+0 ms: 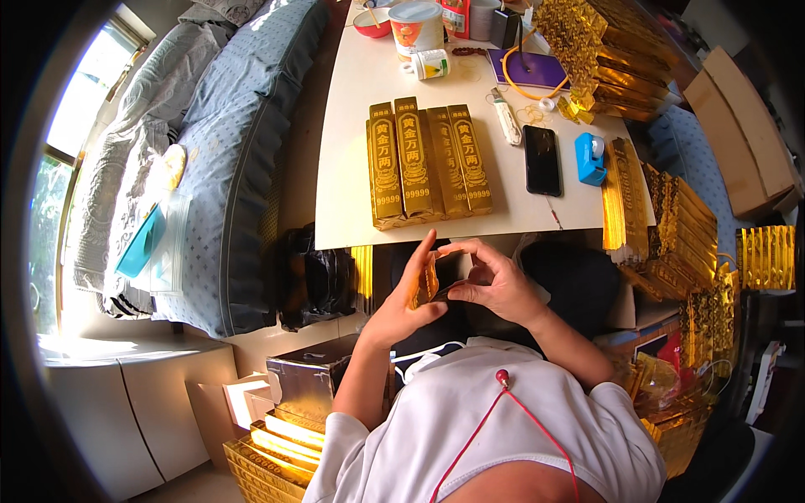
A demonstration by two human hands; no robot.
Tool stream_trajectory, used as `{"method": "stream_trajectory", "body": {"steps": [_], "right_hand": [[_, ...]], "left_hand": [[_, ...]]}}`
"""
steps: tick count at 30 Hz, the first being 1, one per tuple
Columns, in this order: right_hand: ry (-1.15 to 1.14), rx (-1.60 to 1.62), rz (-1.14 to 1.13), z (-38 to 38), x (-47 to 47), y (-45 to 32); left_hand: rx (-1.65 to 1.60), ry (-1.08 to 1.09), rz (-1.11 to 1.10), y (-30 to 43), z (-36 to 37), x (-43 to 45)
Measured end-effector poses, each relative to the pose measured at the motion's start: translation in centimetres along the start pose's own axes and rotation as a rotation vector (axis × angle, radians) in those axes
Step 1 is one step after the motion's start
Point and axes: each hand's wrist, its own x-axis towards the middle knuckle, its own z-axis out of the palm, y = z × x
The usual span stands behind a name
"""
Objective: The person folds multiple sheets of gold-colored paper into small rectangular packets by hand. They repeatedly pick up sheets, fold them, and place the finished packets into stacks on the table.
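My left hand [402, 305] and my right hand [497, 286] hold a small gold paper piece [427, 283] between them, just in front of the table's near edge. It looks like a partly folded, open-ended box, seen end-on. The left palm lies along its gold side, and the right fingers and thumb pinch its other side. Its full shape is hidden by the fingers. Beyond my hands, several long gold paper boxes [414, 163] with printed characters lie side by side on the white table [343, 188].
Right of the boxes lie a black smartphone [542, 161], a utility knife [505, 119] and a blue tape dispenser [590, 158]. Flat gold paper stacks [626, 195] hang over the right edge. A plastic tub [416, 28] stands at the back. Gold boxes [270, 468] are piled at lower left.
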Motion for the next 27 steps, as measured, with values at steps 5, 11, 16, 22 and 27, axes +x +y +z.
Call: {"method": "stream_trajectory", "body": {"steps": [5,11,16,22,27], "right_hand": [[-0.042,-0.073,-0.068,0.8,0.4,-0.2],[-0.093,-0.057,-0.085,1.4,0.4,-0.9],[-0.034,0.132,-0.078,2.2,0.2,-0.1],[0.058,0.372,-0.110,2.9,0.9,1.6],[0.014,0.357,-0.092,2.4,0.9,1.0]], "left_hand": [[-0.374,0.176,-0.055,1.2,0.3,-0.1],[-0.394,0.207,-0.193,3.5,0.9,0.0],[-0.353,0.338,-0.019,2.0,1.5,-0.1],[0.000,0.416,0.301,0.3,2.5,-0.5],[-0.069,0.438,0.248,-0.2,2.4,-0.8]]}}
